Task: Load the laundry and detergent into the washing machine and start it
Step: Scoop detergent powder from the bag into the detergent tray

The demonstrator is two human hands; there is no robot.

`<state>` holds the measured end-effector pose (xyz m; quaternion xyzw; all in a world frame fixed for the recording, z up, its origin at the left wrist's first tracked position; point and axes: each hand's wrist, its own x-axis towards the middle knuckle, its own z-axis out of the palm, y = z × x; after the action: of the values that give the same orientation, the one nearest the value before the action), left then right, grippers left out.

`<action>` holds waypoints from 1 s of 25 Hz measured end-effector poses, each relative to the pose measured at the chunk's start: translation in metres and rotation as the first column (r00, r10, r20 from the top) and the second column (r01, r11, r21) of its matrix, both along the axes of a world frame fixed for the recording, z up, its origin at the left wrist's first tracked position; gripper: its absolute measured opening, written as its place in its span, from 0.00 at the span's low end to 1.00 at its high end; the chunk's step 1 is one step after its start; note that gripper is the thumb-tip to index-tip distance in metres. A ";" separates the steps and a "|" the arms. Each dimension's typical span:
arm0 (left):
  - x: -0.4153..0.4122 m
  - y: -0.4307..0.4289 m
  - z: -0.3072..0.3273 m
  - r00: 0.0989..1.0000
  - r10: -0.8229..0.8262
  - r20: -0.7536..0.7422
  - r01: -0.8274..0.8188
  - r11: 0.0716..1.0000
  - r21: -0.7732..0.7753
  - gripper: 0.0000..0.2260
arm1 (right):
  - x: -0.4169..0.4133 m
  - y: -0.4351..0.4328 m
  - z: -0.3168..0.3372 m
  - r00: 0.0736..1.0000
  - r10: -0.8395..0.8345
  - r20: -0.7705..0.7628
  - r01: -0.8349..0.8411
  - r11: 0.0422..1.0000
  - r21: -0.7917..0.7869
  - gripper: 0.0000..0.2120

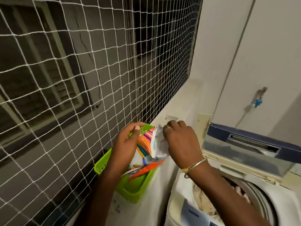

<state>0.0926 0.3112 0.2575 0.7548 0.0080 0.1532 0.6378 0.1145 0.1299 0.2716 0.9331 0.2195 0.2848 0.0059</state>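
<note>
A colourful striped detergent packet [147, 148] stands in a green plastic basket [135, 190] on the ledge beside the net. My left hand [126, 144] grips the packet's left side. Its silvery open top is pinched by my right hand [180, 141]. At the lower right is the top-loading washing machine [273, 193], its lid [247, 144] raised. Pale laundry [205, 203] lies in the drum, partly hidden by my right forearm.
A white rope safety net [81, 79] covers the opening on the left. A pale wall with a tap [259, 98] rises behind the machine. The basket sits on a narrow white ledge [172, 105] between net and washer.
</note>
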 end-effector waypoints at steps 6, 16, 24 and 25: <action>-0.009 0.002 -0.017 0.994 0.105 0.010 -0.104 0.992 -0.071 0.10 | 0.009 -0.020 -0.009 0.979 0.133 -0.153 -0.057 0.905 0.421 0.09; -0.011 -0.010 -0.003 0.992 0.125 0.010 -0.125 0.992 -0.031 0.10 | 0.014 -0.016 -0.020 0.911 0.373 -0.174 -0.305 0.897 0.321 0.06; -0.005 -0.010 0.010 0.999 0.035 -0.008 -0.035 0.999 0.040 0.12 | 0.006 -0.029 -0.003 0.738 0.496 -0.457 0.004 0.674 0.739 0.04; -0.004 -0.009 0.011 0.999 0.033 -0.012 -0.033 0.999 0.043 0.12 | 0.008 -0.032 0.001 0.740 0.495 -0.456 0.043 0.641 0.766 0.03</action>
<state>0.0889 0.3017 0.2688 0.7689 0.0214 0.1589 0.6189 0.1221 0.0980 0.2724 0.8536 0.1978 0.0162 -0.4816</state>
